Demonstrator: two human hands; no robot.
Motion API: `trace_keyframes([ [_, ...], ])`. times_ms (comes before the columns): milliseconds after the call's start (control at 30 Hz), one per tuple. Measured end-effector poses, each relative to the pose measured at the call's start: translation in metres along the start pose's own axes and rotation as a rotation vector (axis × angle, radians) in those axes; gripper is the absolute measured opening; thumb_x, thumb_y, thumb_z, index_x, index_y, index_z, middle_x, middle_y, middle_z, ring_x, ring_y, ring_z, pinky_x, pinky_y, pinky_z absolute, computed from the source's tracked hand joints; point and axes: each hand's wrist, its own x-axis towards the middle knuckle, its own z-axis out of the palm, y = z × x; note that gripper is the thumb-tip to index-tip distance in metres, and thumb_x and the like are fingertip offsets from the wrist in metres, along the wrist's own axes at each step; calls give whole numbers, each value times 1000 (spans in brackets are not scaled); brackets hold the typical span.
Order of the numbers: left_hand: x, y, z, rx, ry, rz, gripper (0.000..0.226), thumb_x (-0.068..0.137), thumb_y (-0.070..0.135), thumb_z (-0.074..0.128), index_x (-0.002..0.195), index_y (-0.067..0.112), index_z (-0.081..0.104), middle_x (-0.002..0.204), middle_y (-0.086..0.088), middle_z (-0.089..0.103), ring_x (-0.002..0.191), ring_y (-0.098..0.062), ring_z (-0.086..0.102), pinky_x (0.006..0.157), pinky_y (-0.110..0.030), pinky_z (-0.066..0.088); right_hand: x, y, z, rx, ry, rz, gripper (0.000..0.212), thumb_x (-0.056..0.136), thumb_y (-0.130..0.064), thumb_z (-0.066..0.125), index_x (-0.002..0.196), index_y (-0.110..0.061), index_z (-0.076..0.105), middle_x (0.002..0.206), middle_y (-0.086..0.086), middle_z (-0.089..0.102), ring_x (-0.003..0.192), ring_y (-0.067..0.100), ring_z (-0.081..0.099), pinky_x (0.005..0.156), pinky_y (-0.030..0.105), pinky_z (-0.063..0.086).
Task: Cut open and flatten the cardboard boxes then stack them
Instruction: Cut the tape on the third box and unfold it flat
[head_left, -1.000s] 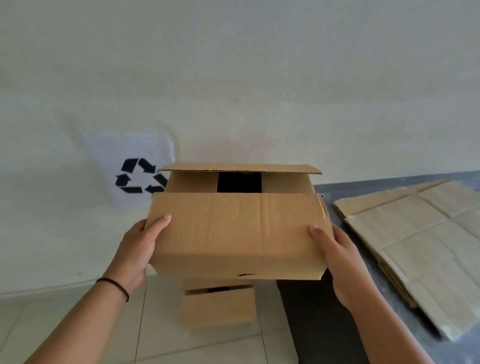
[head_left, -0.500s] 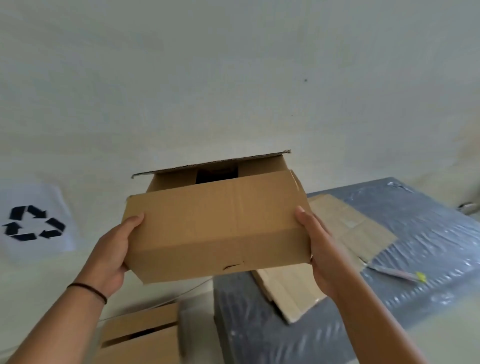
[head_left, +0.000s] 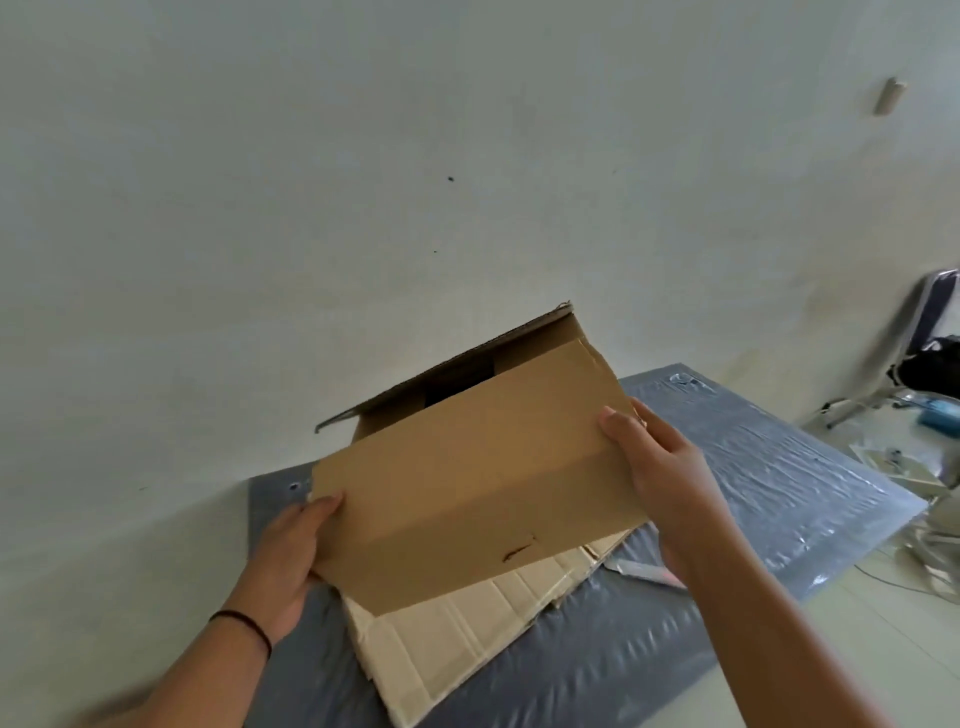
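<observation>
Box (head_left: 483, 483) tilted in the air above flattened cardboard (head_left: 467, 639) on grey tabletop (head_left: 779, 499), left hand (head_left: 288, 561) and right hand (head_left: 670, 478) each with grip holding a side edge, top flaps ajar, bare tabletop to the right

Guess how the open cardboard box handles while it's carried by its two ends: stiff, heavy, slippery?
The cardboard box probably holds its shape: the walls look flat between the left hand and right hand. Likely light, since fingers alone at the ends carry it. Its loose top flap may swing when it tilts.

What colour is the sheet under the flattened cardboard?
Grey-blue and shiny, the sheet shows best in the head view.
</observation>
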Motion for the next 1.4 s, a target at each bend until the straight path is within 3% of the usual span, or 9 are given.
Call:
trace_keyframes([
  [167, 51, -24, 49, 42, 12, -111, 28, 95, 31, 55, 115, 12, 50, 114, -10, 58, 105, -30, 55, 95, -49, 46, 59, -4, -9, -121, -1, -31, 58, 80, -50, 66, 134, -37, 51, 120, -6, 62, 95, 14, 64, 69, 28, 53],
  [367, 90, -40, 91, 56, 9, -236, 48, 88, 31, 65, 129, 14, 46, 121, -10, 56, 106, -28, 55, 90, -46, 48, 121, -10, -1, -404, 53, -93, 75, 56, -74, 54, 126, -47, 52, 125, -17, 58, 112, 16, 56, 99, 52, 43],
  [500, 92, -50, 117, 167, 5, -289, 65, 83, 35, 68, 139, 18, 40, 128, -9, 54, 112, -28, 53, 91, -42, 47, 143, -15, 8, -543, 41, -192, 58, 74, -56, 58, 129, -38, 55, 134, -17, 53, 126, 14, 42, 107, 49, 31],
  [667, 73, -39, 161, 496, 179, 66, 45, 90, 37, 59, 133, 30, 50, 134, 1, 55, 123, -24, 52, 100, -42, 45, 156, -1, 15, -767, -85, -395, 53, 81, -51, 55, 132, -36, 54, 144, -18, 42, 132, 7, 25, 103, 40, 19],
  [867, 16, 16, 240, 315, 428, 579, 12, 88, 45, 54, 100, 47, 54, 106, 22, 60, 100, 9, 54, 84, -17, 44, 164, 3, -7, -986, -435, -549, 80, 73, -83, 34, 138, -39, 41, 153, -11, 25, 141, 14, 13, 110, 43, 16],
  [1067, -9, 35, 269, 358, 534, 344, 85, 73, 76, 54, 143, 32, 33, 144, 13, 35, 129, -4, 34, 101, -29, 33, 180, 3, -33, -593, -610, -567, 55, 88, -57, 51, 137, -34, 46, 148, -16, 30, 127, 6, 42, 101, 26, 41],
  [1200, -11, 37, 262, 496, 600, 276, 77, 78, 59, 64, 142, 30, 33, 145, 9, 32, 126, -8, 36, 100, -31, 38, 197, 4, -36, -555, -666, -292, 72, 89, -54, 53, 149, -24, 28, 151, -4, 34, 138, 15, 34, 107, 33, 35],
  [1300, -7, 37, 256, 533, 574, 310, 59, 83, 48, 65, 135, 31, 43, 132, 14, 40, 112, -1, 36, 92, -25, 39, 193, 11, -30, -441, -851, -163, 45, 93, -46, 50, 134, -27, 51, 125, -11, 61, 109, 4, 58, 80, 17, 46],
  [1400, -1, 40, 249, 528, 547, 333, 47, 88, 35, 62, 132, 30, 48, 128, 16, 47, 114, -2, 42, 91, -24, 40, 184, 19, -25, -383, -807, -240, 24, 92, -44, 54, 111, -32, 61, 97, -20, 67, 87, -7, 60, 63, 11, 45],
])
